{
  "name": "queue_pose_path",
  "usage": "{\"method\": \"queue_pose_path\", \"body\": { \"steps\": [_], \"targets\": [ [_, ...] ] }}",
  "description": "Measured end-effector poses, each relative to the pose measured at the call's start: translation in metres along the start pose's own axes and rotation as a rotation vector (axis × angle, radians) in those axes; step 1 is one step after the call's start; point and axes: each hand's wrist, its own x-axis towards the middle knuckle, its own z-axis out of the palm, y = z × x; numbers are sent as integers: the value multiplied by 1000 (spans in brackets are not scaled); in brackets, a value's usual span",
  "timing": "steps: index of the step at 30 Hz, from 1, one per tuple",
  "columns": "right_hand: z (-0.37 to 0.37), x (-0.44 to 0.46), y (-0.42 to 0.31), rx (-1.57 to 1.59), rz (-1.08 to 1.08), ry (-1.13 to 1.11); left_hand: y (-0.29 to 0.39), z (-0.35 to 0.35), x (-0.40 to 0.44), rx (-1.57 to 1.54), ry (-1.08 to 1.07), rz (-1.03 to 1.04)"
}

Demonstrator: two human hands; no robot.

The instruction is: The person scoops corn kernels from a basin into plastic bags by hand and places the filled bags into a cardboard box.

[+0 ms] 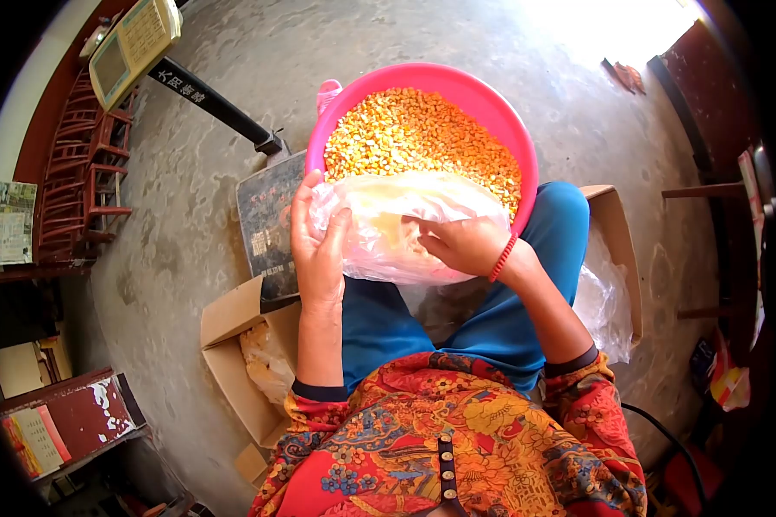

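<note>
A clear plastic bag (371, 254) lies spread across the near side of a pink basin (528, 159), above my lap. Loose yellow-orange corn kernels (418, 129) fill the basin. My left hand (319, 246) grips the bag's left edge, with the thumb on top and the fingers behind it. At the bag's right half, my right hand (467, 246) has its fingers curled in against the plastic; the fingertips are partly hidden. A red bracelet (504, 258) circles the right wrist. Something pale yellow shows through the bag, too unclear to name.
A platform scale (267, 215) with a display (134, 52) on a black post stands left of the basin. Open cardboard boxes (233, 370) holding plastic flank my legs. Red wooden chairs (90, 172) line the left wall; dark furniture (716, 95) stands at right.
</note>
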Motion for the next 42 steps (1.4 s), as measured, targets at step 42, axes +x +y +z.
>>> {"method": "queue_pose_path", "body": {
  "steps": [42],
  "targets": [
    [43, 25, 26, 71, -152, 348, -50, 6, 22, 1256, -398, 546]
  ]
}}
